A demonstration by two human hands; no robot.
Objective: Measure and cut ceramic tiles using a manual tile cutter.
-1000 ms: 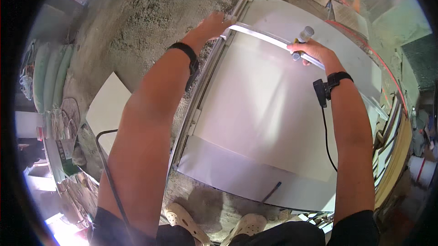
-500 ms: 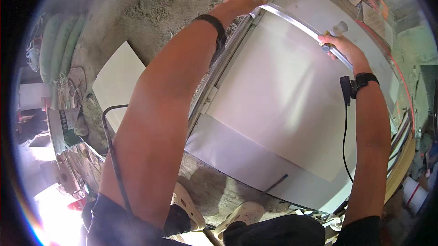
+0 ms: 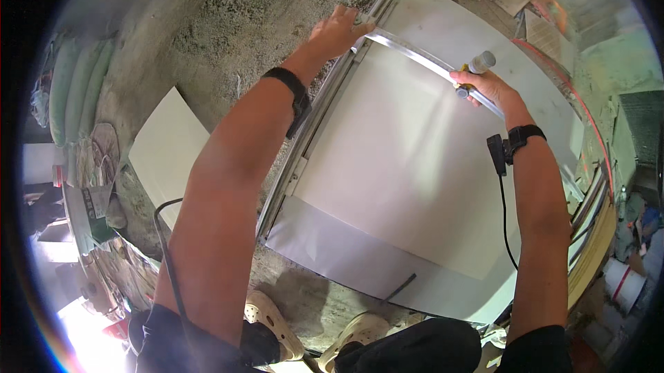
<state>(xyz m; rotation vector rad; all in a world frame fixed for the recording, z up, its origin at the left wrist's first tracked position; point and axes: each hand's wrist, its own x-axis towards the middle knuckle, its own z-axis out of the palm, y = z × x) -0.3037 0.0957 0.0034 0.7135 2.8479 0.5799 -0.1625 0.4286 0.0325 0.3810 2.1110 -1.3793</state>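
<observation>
Fingers (image 3: 346, 23) press metal rail (image 3: 415, 60) on large tile (image 3: 387, 165).

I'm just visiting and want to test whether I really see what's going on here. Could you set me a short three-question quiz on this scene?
1. True or false: the left hand rests on the end of the metal straightedge at the tile's edge.
2. What does the right hand hold? A) a hammer B) a small cutting tool with a grey handle C) a paintbrush
3. Fill in: the straightedge lies across a large pale ____ on the rough floor.

Key: 1 true. 2 B, its grip closed on the tool against the straightedge. 3 tile.
</observation>
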